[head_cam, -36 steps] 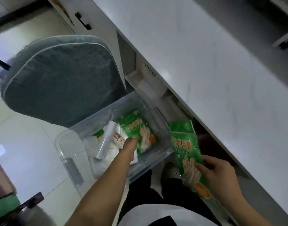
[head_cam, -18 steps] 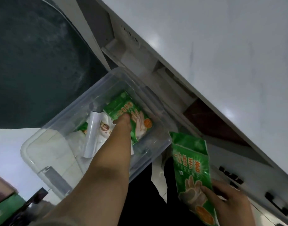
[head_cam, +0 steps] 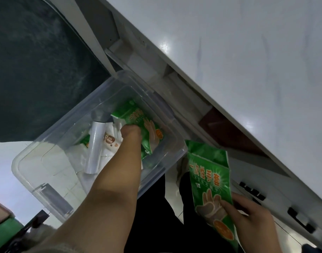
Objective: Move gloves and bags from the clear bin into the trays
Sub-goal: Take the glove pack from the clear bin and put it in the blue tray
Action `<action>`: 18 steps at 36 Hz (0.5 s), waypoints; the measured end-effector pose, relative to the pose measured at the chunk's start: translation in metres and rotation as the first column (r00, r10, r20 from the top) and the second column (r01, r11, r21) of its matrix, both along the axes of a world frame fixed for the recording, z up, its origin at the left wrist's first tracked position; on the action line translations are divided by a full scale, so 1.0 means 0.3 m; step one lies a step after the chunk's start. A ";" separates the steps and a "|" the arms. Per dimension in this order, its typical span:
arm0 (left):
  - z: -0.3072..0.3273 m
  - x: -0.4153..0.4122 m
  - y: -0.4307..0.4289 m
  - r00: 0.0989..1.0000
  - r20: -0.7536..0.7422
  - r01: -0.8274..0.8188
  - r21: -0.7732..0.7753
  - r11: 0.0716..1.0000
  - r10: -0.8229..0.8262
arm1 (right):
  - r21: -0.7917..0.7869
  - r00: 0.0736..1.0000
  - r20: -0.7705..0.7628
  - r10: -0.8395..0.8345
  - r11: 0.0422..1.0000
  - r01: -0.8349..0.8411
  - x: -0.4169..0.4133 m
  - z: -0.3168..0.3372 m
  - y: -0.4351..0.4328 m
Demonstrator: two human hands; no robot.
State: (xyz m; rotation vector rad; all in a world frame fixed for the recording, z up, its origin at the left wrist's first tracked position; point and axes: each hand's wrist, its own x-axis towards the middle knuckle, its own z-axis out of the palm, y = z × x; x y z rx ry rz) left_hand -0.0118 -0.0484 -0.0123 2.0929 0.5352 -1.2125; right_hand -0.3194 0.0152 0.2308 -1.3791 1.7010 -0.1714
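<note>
Two green glove packets in view. Green glove packet lies inside the clear bin, along the wall nearest the cabinet, toward the bin's right corner. Left hand reaches down into the bin over the near wall, knuckles up, set against this packet. Its fingers are hidden under the hand, so cannot tell whether it grips or only touches. White roll lies mid-bin, slanting from the far wall toward the near wall, just left of the left forearm. White bag with a brown label lies between roll and hand. Second glove packet is outside the bin, just beside its right corner, upright below the worktop edge. Right hand holds it by the lower half, thumb on the printed front. Black drawer handles show right of that hand. Dark green cushion fills the upper left beyond the bin
</note>
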 end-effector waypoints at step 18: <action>0.441 -0.044 0.281 0.969 0.171 -0.102 -0.388 0.916 0.181 | -0.115 0.966 0.224 0.126 0.988 -0.102 0.078 0.148 -0.144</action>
